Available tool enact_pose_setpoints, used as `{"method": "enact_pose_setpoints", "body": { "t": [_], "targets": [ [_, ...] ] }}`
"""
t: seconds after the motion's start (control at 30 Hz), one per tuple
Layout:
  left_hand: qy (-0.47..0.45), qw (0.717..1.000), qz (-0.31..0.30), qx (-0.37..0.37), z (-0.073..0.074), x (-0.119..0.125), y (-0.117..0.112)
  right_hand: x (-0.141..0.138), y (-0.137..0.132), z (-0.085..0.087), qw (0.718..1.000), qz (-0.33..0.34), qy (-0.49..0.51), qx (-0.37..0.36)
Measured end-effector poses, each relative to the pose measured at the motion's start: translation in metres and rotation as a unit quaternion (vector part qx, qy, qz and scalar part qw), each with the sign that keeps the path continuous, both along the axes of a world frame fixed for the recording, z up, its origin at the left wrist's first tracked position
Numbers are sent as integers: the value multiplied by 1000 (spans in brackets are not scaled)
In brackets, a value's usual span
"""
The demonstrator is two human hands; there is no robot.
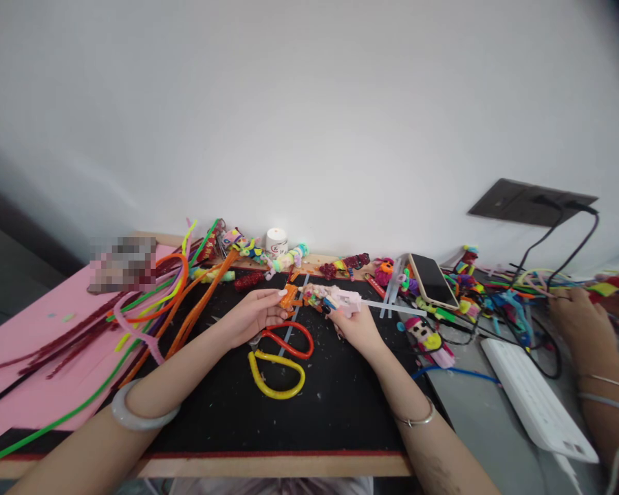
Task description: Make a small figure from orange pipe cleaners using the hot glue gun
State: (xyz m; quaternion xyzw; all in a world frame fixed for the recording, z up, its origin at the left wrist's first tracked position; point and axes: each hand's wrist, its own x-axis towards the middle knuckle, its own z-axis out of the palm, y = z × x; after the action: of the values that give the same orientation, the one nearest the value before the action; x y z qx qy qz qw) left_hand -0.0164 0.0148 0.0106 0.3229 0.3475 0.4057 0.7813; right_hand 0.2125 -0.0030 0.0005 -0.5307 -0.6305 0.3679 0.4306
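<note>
A left hand (255, 317) pinches a small orange piece (289, 298) above a black mat (345, 412), its grip narrow; the piece looks light, soft and crushable, best held by its edges. The right hand (358, 331) grasps a pink glue gun (347, 300), likely stiff, best taken by the handle.

"What place is this?"
"A craft workspace: pipe cleaners (194, 309) over the counter's (268, 467) left end, scissors (281, 394) and a glue gun (346, 300) at its middle, fuzzy figurines (345, 266) along the back edge."
"Home or workshop?"
"Can't tell from the pale wall (309, 124)."
</note>
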Motion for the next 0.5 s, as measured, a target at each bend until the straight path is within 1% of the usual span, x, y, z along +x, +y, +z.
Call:
{"method": "enact_pose_setpoints", "body": {
  "t": [0.13,0.3,0.43,0.5],
  "targets": [
    [-2,1000,9,-4,1,0,0,5,2,3,998,-27,-56,31],
    [-6,999,23,-21,-2,-3,3,21,6,17,985,-44,-151,70],
    [-10,999,37,-21,-5,-6,6,40,9,23,944,-18,-307,118],
    [-10,999,38,-18,-6,-8,7,48,9,22,921,-25,-379,89]
  ]
}}
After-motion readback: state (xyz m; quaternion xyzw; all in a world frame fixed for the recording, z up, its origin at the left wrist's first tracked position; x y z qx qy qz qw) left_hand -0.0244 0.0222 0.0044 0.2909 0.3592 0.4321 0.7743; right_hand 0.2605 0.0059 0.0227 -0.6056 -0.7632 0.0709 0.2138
